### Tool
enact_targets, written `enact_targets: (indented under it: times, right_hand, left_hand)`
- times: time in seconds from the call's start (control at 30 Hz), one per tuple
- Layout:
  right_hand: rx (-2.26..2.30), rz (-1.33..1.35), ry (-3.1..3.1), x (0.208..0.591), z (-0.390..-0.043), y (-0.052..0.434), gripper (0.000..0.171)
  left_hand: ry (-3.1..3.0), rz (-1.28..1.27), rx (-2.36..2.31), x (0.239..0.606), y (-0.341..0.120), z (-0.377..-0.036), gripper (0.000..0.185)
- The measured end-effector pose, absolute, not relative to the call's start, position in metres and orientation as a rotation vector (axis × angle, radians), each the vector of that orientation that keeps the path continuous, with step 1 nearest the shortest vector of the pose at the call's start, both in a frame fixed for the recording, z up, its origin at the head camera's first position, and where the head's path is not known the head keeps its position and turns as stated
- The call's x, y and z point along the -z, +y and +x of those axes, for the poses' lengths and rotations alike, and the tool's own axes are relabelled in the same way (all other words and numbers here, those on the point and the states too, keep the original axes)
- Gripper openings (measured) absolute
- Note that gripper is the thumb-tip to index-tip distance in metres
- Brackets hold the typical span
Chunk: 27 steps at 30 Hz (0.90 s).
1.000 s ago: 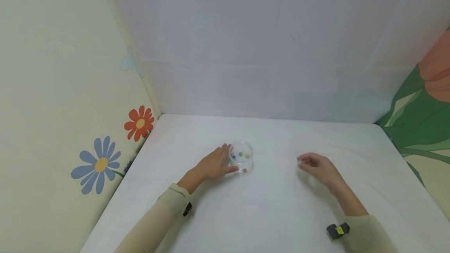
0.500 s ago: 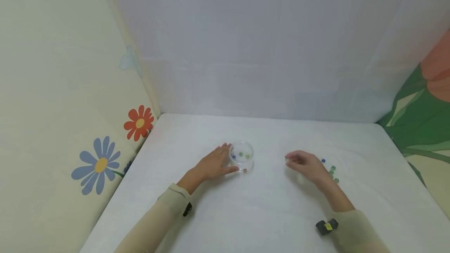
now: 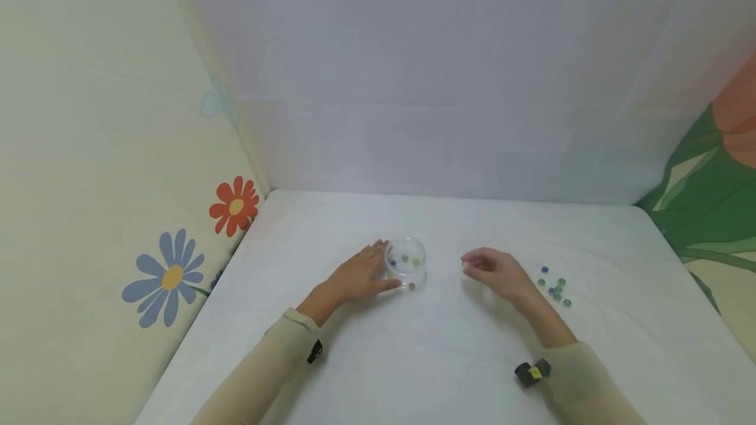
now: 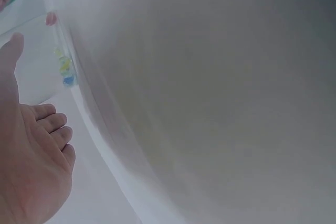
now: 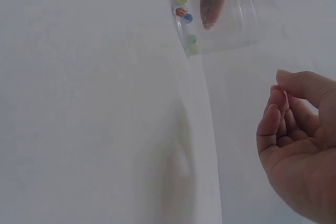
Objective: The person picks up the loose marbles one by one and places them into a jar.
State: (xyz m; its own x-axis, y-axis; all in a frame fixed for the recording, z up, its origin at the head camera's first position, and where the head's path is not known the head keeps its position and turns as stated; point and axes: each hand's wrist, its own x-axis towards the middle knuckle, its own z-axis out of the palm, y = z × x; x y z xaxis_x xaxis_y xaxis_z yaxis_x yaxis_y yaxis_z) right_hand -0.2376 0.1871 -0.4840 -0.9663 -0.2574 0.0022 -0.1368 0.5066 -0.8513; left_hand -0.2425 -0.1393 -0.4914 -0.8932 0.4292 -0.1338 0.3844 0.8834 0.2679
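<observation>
A clear round jar (image 3: pixel 417 274) stands on the white table, with several glass marbles at its bottom: blue, green, yellowish and one reddish-brown marble (image 3: pixel 411 286). My left hand (image 3: pixel 357 277) rests at the jar's left side, thumb in front and nearly straight fingers behind, spanning its wall. Right of the jar and a little above the table, my right hand (image 3: pixel 496 273) pinches a small glass marble (image 3: pixel 463 263) between thumb and fingertips. In the right wrist view those fingertips (image 5: pixel 282 80) hide most of it. Beyond them, the jar shows side-on, marbles along its base.
Several loose blue and green marbles (image 3: pixel 558 290) lie grouped on the table to the right of my right forearm. A white tablecloth (image 3: pixel 378 372) covers the table. A white sheet (image 3: pixel 437 84) hangs behind, and flower-printed cloth (image 3: pixel 171 277) lines the left side.
My right hand has moved left toward the jar with the marble between its fingertips, uncovering the loose marbles on the right. My left hand and the jar have stayed in place.
</observation>
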Motion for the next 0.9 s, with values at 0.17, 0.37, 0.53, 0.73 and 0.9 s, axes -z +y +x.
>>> enact_targets:
  times: [0.17,0.37,0.53,0.73,0.9]
  right_hand:
    - [1.483,-0.356,2.586,0.481,-0.24,0.177,0.025]
    - [1.476,-0.362,2.577,0.478,-0.241,0.168,0.025]
    - [1.468,-0.384,2.574,0.476,-0.244,0.159,0.025]
    - [1.471,-0.431,2.561,0.471,-0.248,0.145,0.024]
    - [1.462,-0.432,2.551,0.467,-0.249,0.136,0.024]
  left_hand:
    - [2.859,0.614,-0.364,0.492,-0.14,-0.243,0.099]
    - [2.857,0.613,-0.379,0.49,-0.14,-0.241,0.098]
    - [2.866,0.612,-0.359,0.49,-0.14,-0.242,0.099]
    - [2.874,0.608,-0.366,0.492,-0.141,-0.242,0.1]
    - [2.864,0.594,-0.393,0.492,-0.14,-0.241,0.099]
